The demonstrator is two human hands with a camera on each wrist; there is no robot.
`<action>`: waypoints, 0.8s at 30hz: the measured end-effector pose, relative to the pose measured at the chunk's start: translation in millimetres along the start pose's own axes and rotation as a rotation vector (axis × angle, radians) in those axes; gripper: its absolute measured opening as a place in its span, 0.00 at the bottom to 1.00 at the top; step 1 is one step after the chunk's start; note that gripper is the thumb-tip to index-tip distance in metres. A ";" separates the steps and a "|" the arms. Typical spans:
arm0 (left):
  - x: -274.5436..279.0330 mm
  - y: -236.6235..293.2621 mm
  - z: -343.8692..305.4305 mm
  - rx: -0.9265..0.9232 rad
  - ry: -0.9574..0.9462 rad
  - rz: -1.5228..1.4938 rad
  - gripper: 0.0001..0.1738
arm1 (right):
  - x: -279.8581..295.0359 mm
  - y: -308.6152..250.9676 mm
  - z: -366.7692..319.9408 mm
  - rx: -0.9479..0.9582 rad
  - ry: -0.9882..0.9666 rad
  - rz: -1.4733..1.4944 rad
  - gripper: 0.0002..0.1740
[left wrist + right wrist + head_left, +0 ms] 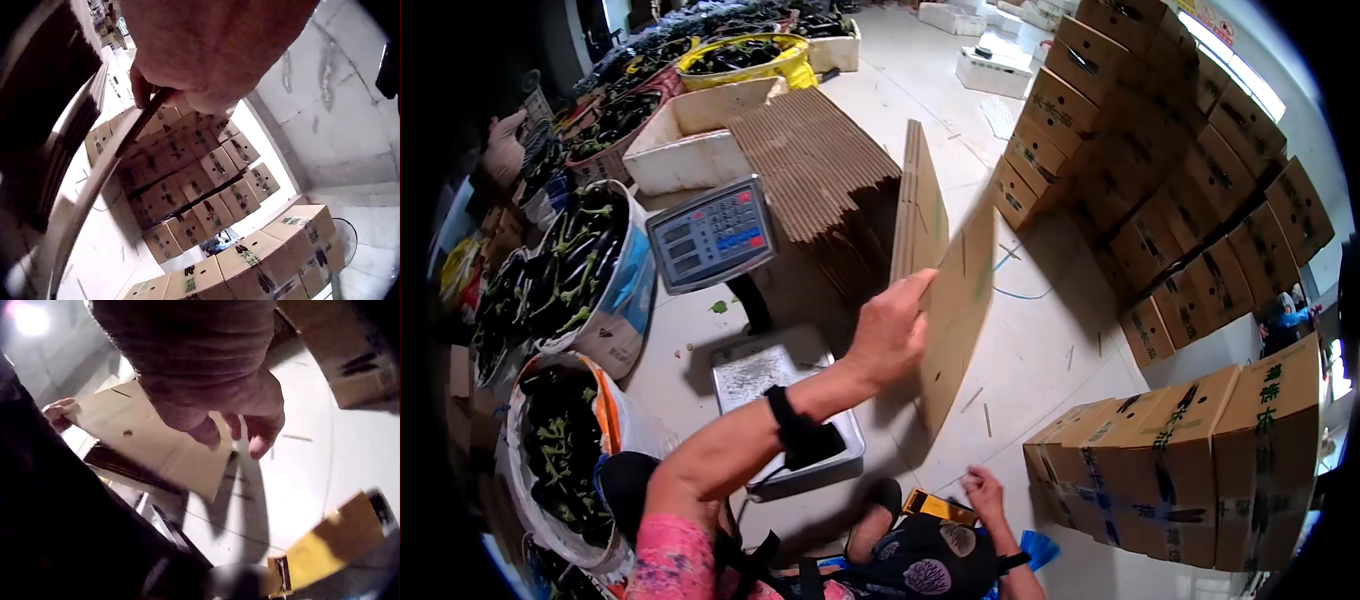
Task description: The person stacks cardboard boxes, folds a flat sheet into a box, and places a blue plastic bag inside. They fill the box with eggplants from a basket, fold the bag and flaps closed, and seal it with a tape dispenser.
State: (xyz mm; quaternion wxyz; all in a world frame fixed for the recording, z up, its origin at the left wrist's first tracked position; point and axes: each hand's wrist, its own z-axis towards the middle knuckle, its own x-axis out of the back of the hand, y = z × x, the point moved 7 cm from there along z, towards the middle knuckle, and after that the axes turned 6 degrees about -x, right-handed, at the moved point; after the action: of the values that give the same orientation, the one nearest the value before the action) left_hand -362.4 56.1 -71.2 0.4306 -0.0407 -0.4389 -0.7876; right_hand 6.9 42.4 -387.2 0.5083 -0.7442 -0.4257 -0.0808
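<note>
Daylight enters through a window strip (1235,65) far up and right of the cardboard sheet (955,300), blown out to white glare. The sheet throws a soft shadow on the pale floor (1020,380) beneath it, and left of it the scene dims. The head view bulges like a fisheye, with black corners. In the left wrist view the left hand (212,50) above the sheet is an unfocused blur. The right wrist view is dim and grainy, with a lamp flare (28,319) up left of the sheet and the right hand (206,369) smeared.
</note>
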 end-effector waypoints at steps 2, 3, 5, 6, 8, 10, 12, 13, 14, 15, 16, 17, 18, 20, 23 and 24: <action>44.9 10.9 -5.2 0.020 -0.028 -0.045 0.21 | 36.5 -64.3 2.7 0.213 0.222 -0.048 0.29; 62.6 2.5 -9.5 0.110 -0.076 -0.109 0.17 | 60.6 -112.1 -6.2 0.295 0.317 -0.018 0.32; 98.9 -2.1 -11.7 0.237 -0.132 -0.256 0.10 | 98.6 -215.9 -35.9 0.693 0.509 -0.297 0.44; 115.8 0.3 -12.0 0.228 -0.180 -0.321 0.09 | 112.6 -271.7 -61.8 0.792 0.580 -0.340 0.49; 145.5 9.4 -19.9 0.296 -0.256 -0.497 0.08 | 118.4 -338.3 -94.1 0.911 0.540 -0.520 0.53; 176.4 23.0 -22.1 0.248 -0.281 -0.499 0.09 | 105.0 -370.2 -111.2 0.915 0.384 -0.697 0.52; 203.1 22.4 -28.3 0.244 -0.310 -0.501 0.09 | 86.8 -384.0 -116.0 0.908 0.289 -0.793 0.35; 216.2 14.6 -31.0 0.214 -0.297 -0.467 0.10 | 80.5 -384.2 -110.5 0.924 0.258 -0.797 0.17; 228.5 2.5 -32.7 0.182 -0.285 -0.434 0.10 | 70.6 -395.2 -121.8 0.982 0.209 -0.762 0.12; 238.7 -4.6 -32.9 0.154 -0.276 -0.403 0.10 | 59.0 -408.2 -137.1 1.035 0.157 -0.726 0.09; 265.7 -18.1 -33.9 0.211 -0.099 -0.271 0.12 | 35.0 -426.5 -154.3 1.019 -0.117 -0.678 0.07; 274.9 -37.1 -35.9 0.208 -0.010 -0.216 0.20 | 16.0 -435.0 -164.3 0.991 -0.215 -0.584 0.07; 281.5 -51.9 -40.1 0.247 0.033 -0.095 0.27 | -1.3 -445.7 -178.8 1.047 -0.220 -0.541 0.08; 282.0 -78.3 -52.0 0.318 0.111 0.044 0.43 | -33.5 -454.1 -198.2 1.107 -0.207 -0.495 0.10; 278.9 -80.7 -75.2 0.397 0.217 0.102 0.64 | -67.8 -453.0 -213.1 1.144 -0.174 -0.460 0.14; 275.8 -89.1 -84.9 0.429 0.243 0.109 0.65 | -74.8 -453.3 -215.7 1.088 -0.178 -0.491 0.15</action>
State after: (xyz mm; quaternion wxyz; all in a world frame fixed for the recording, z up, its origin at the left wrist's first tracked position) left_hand -572.0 -161.0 -59.7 0.5208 0.1231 -0.5380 -0.6513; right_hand -296.8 -122.2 -15.4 0.7451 -0.2611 -0.6061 0.0961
